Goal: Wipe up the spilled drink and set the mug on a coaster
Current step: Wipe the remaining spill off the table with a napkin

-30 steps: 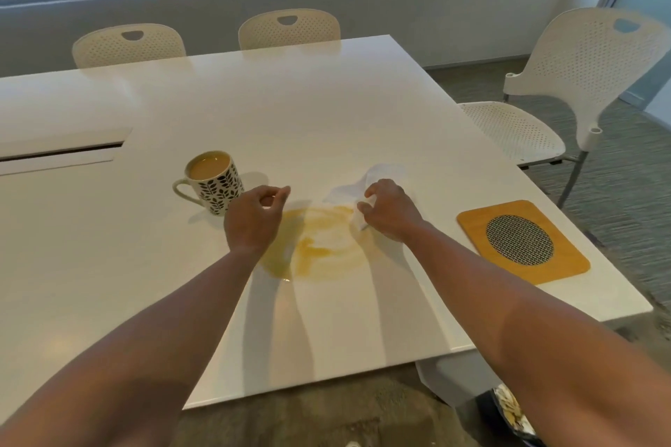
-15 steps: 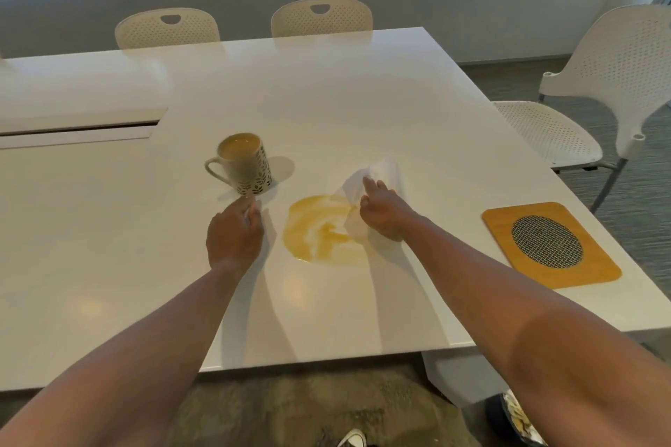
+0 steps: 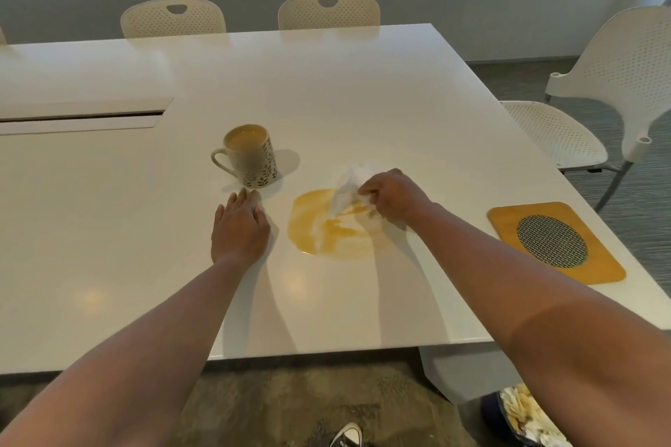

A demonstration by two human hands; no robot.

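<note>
While the white desk [image 3: 363,91] stretches out beyond both hands, its nearest stretch carries everything the task needs. Well to the right of the right hand lies the wooden coaster [image 3: 595,265] with a round mesh inset, near the desk's right edge and with nothing on it. Between the two hands spreads the yellowish spill [image 3: 326,232], a smeared puddle with its bulk still wet on the surface. Just beyond the left hand stands the patterned mug [image 3: 252,156], upright, handle to the left, nearly full of milky drink and not yet touched. The left hand [image 3: 239,229] lies flat on the desk, fingers straight and spread a little, holding nothing. The right hand [image 3: 394,198] pinches a crumpled white paper napkin [image 3: 350,189], whose lower part rests on the far right edge of the puddle.

Judging by this, the wiping step is in hand and only begun. The next move calls for drawing the napkin across the puddle toward the left hand, pressing so it soaks rather than smears, before the mug is carried, level, to the coaster.
</note>
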